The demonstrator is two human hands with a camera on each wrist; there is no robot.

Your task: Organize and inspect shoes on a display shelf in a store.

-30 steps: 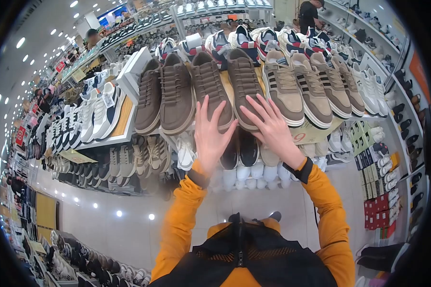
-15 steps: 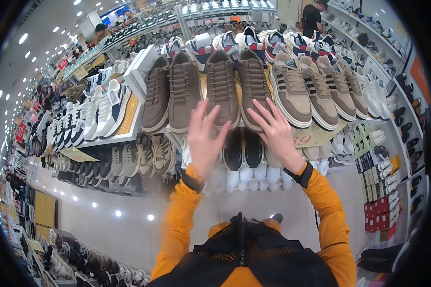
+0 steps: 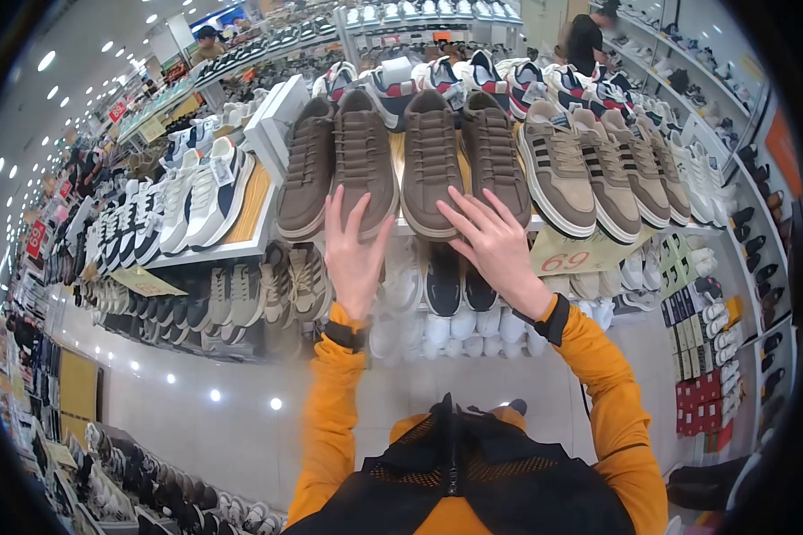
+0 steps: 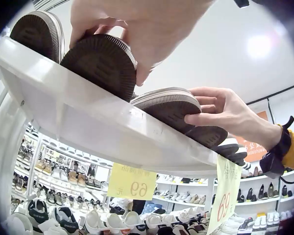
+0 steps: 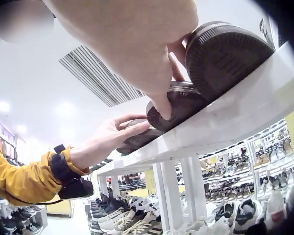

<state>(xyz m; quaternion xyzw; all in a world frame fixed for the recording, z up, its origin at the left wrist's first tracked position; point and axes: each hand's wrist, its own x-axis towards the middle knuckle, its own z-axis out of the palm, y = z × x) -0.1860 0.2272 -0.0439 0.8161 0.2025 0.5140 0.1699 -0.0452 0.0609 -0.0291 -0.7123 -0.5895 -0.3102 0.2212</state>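
In the head view, brown lace-up sneakers stand side by side on a display shelf [image 3: 400, 234], toes toward me. At the toe of the second brown sneaker [image 3: 357, 147] is my left hand [image 3: 355, 267]. The left wrist view shows its thumb and fingers on either side of that toe [image 4: 103, 63], whose dark ribbed sole is tilted up. My right hand [image 3: 495, 250] is at the toe of the third sneaker [image 3: 431, 147]; its thumb presses the sole edge and its fingers reach between this shoe and the fourth [image 3: 492, 147].
Beige sneakers with black stripes [image 3: 558, 165] stand close on the right, above a yellow price sign [image 3: 567, 259]. White and navy sneakers [image 3: 214, 192] sit on the left shelf. More shoes fill the lower racks. A person in black [image 3: 587, 45] stands at the back right.
My left hand has moved left from the third sneaker to the second. My right hand has shifted from the fourth sneaker toward the third. The shoes appear farther right in view.
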